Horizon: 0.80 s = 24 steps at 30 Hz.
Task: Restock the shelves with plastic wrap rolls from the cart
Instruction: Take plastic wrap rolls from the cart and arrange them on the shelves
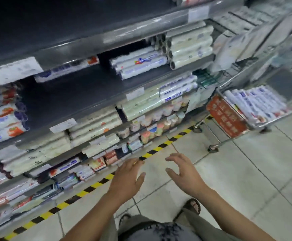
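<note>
Two bare hands hang in front of the person above the pale tiled floor (246, 171), and neither holds anything. The left hand (126, 178) has its fingers (138, 161) extended and released, with a yellow ring (135, 162) on one of them. The right hand (185, 174) has its fingers (172, 158) spread, slightly curved and released. The white plastic wrap rolls with blue and red printed labels (256, 103) lie side by side in the silver wire cart (270, 122), which stands on the floor to the right, well apart from both hands. A red sign with pale lettering (227, 117) hangs on the near end of the cart. The dark grey metal shelves (75, 94) run along the left; one level carries a small stack of similar shelved rolls (138, 65) next to a wide bare stretch. A yellow-and-black striped tape line (93, 186) runs on the floor along the foot of the shelves, passing just beyond the left fingertips. The frame is blurred, so the label text cannot be read.
</note>
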### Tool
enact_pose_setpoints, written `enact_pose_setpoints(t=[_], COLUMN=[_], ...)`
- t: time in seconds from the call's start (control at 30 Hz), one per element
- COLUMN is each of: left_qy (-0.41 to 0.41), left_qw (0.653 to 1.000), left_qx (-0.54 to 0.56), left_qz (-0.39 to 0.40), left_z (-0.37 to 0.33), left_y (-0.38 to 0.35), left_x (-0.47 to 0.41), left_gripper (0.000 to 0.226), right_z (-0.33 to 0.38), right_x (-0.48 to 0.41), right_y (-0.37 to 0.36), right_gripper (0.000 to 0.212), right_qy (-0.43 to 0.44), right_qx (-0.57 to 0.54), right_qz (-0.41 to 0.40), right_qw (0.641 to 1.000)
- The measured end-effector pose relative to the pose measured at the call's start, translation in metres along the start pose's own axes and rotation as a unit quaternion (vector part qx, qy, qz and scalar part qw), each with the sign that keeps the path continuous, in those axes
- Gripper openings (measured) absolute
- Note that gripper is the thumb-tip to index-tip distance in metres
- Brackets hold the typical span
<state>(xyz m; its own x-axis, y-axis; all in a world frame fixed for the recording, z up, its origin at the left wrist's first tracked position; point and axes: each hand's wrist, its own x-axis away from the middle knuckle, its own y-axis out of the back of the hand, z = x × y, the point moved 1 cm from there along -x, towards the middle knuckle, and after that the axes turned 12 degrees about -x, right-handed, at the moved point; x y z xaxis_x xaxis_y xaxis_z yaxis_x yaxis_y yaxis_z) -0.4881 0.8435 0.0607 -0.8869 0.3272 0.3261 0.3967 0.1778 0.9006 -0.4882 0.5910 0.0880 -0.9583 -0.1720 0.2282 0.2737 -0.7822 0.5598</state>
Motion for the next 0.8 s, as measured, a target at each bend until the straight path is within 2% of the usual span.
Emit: enact_pose_setpoints(t=[0.1, 0.17, 0.23, 0.43, 0.7, 0.8], left_qy=[-0.067, -0.116, -0.131, -0.192, -0.23, -0.273], left_qw=[0.998, 0.992, 0.99, 0.98, 0.971, 0.959], left_qx=[-0.01, -0.028, -0.028, -0.016, -0.043, -0.053], left_qz=[0.015, 0.035, 0.037, 0.04, 0.056, 0.053], left_z=[-0.075, -0.154, -0.173, -0.323, -0.43, -0.466], left_y=[0.002, -0.001, 0.006, 0.009, 0.012, 0.023], left_x=[-0.04, -0.081, -0.088, -0.166, -0.299, -0.362], left_gripper=[0.05, 0.049, 0.049, 0.046, 0.051, 0.049], right_z=[-0.041, -0.084, -0.09, -0.171, -0.244, -0.269], right_x=[0.021, 0.045, 0.048, 0.07, 0.035, 0.01], right_y=[0.055, 0.117, 0.131, 0.261, 0.368, 0.4], right_gripper=[0.037, 0.037, 0.034, 0.029, 0.024, 0.022], right_qy=[-0.033, -0.069, -0.065, -0.092, -0.143, -0.159], right_qx=[-0.008, -0.03, -0.032, -0.062, -0.09, -0.091], right_qz=[-0.048, -0.092, -0.106, -0.178, -0.232, -0.252], right_qw=[0.998, 0.993, 0.992, 0.978, 0.958, 0.95])
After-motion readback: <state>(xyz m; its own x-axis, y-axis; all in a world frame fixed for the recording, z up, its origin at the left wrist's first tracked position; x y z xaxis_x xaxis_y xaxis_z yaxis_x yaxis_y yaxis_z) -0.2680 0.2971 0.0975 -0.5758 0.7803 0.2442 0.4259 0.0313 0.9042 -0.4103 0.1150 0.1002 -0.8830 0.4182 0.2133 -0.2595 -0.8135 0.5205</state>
